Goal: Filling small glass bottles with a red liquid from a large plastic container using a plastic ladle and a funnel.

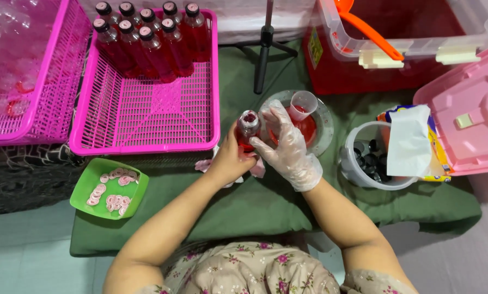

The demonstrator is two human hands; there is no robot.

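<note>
**Bottle in both hands, mouth still uncovered**

Head view: you've got the bottle (248, 129) upright over the middle of the green mat (266, 209), near its far edge. Your left hand (229, 159), bare, is wrapped around the lower body from the near side, fingers closed on it. Your right hand (285, 144), in a clear glove, closes on the bottle's right side, thumb low against the body and fingers spread up beside the neck. No cap on it; the mouth shows pinkish and the red liquid stands high.

Just right of the bottle, behind your gloved fingers, sits a round dish (323, 117) with a small cup (303, 104) of red liquid in it. Further right, a white tub (353, 163) of dark caps, with a white cloth (409, 142) draped over its far side. Left of you, off the mat's near-left corner, a green tray (86, 188) holds pink seal discs (113, 190). Beyond the mat's far-left edge, the pink basket (146, 117) has capped red bottles (148, 38) lined along its back.

Handling, as I judge it: small and light even when full, probably thin plastic that gives under a squeeze, so a hard grip could push liquid out of the open mouth. The glove may slip if wet. Hold it low on the body, keep it vertical, and leave the neck free.
</note>
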